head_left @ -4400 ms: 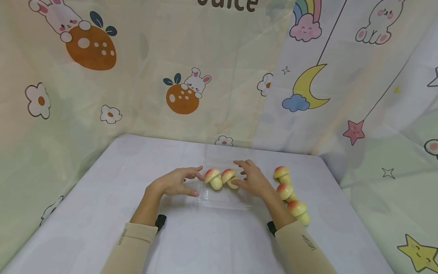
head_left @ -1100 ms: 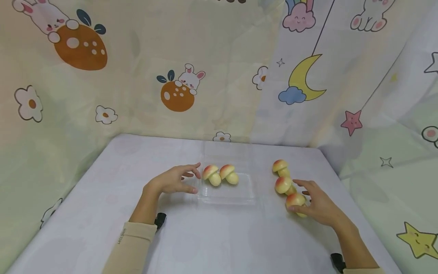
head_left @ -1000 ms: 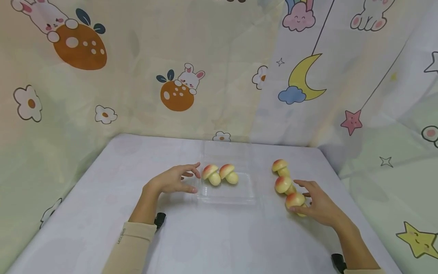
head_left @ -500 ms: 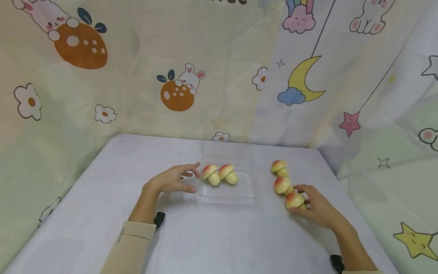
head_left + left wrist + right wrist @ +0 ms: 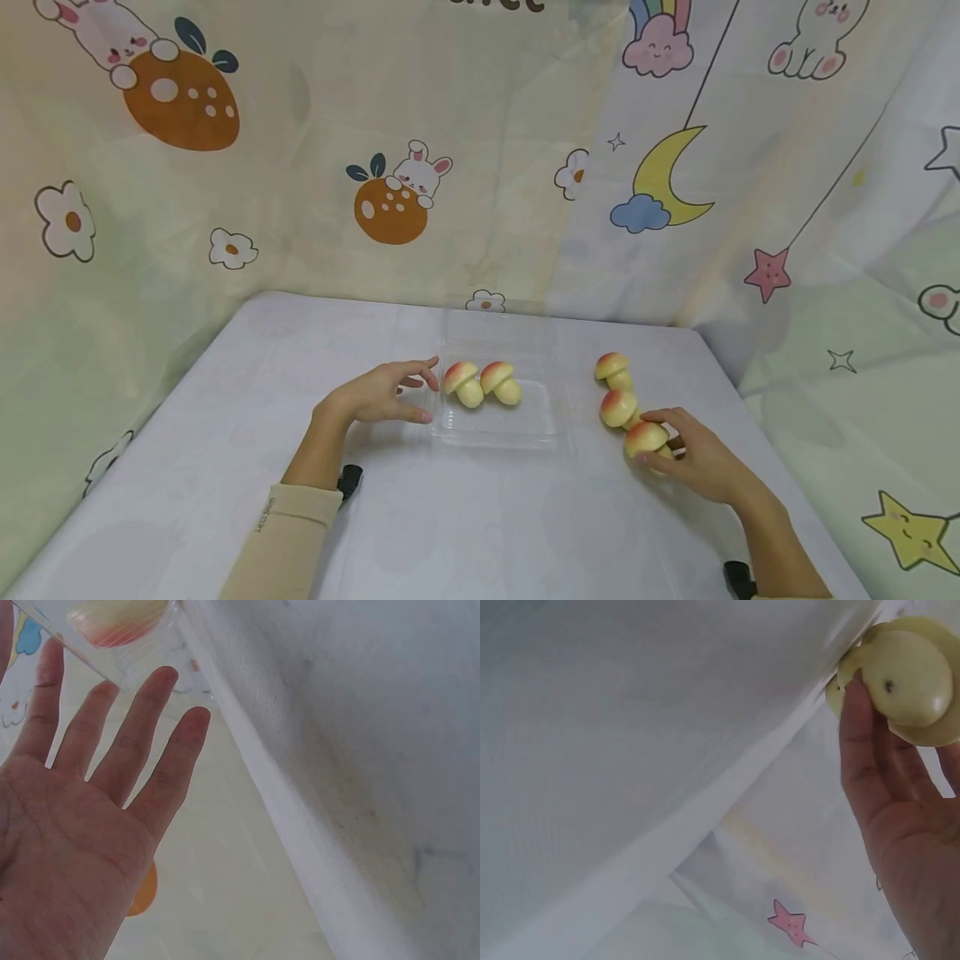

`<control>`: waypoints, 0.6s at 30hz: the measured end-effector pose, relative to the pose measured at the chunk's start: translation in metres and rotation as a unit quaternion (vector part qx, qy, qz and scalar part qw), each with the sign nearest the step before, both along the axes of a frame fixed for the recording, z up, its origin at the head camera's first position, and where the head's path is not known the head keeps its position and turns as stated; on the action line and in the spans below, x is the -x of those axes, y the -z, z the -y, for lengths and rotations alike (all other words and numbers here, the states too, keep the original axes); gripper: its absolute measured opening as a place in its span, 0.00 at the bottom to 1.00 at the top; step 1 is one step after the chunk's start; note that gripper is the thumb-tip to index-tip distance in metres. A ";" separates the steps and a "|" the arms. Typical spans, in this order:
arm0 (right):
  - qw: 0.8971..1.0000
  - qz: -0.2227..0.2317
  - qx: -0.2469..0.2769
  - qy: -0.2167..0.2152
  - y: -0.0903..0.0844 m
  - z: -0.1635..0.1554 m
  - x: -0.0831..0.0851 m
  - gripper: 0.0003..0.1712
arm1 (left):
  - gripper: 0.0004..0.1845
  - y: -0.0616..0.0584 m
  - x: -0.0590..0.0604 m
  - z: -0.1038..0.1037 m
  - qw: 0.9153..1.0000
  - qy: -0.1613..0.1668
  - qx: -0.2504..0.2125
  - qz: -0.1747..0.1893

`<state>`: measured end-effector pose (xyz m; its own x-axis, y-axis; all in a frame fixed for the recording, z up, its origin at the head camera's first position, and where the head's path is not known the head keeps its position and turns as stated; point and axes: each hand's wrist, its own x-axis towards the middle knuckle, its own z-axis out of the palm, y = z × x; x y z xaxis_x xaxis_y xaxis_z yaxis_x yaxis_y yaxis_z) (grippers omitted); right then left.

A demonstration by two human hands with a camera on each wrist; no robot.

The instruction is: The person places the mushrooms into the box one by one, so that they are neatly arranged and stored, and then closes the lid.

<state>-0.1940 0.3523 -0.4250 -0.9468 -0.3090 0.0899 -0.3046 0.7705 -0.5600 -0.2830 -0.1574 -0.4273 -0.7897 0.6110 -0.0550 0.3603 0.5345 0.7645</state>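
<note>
A clear plastic box [image 5: 497, 437] with its lid raised at the back holds two toy mushrooms with yellow stems and red-tinged caps, a left one [image 5: 463, 384] and a right one [image 5: 501, 383]. My left hand [image 5: 382, 392] is beside the box's left side, fingers spread and holding nothing; the left wrist view shows its bare palm [image 5: 67, 847]. On the right, my right hand [image 5: 697, 454] grips the nearest mushroom [image 5: 646, 438] of a row, thumb in front and fingers behind. The right wrist view shows that mushroom's round stem end [image 5: 911, 679] against the fingers.
Two more mushrooms, a far one [image 5: 613, 371] and a middle one [image 5: 619, 408], lie in the row past the right hand. White cloth covers the table [image 5: 450, 525]. A printed curtain [image 5: 300, 167] hangs behind it.
Over the last few seconds my right hand moved from the box to the row of mushrooms on the right. Its fingers then closed in on the nearest one. The left hand has stayed almost still.
</note>
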 end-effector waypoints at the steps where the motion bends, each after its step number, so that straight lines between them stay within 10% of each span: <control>1: 1.000 -0.001 0.004 0.000 -0.002 0.000 0.000 0.33 | 0.25 0.000 0.000 0.000 1.000 0.000 0.000 -0.001; 18: 0.990 -0.091 0.106 -0.035 0.002 0.012 0.008 0.26 | 0.25 0.002 0.001 -0.001 1.000 -0.001 0.001 0.000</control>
<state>-0.2016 0.3403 -0.4270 -0.8861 -0.3287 0.3267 -0.4634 0.6155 -0.6376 -0.2844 -0.1567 -0.4289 -0.7906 0.6098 -0.0556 0.3600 0.5363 0.7634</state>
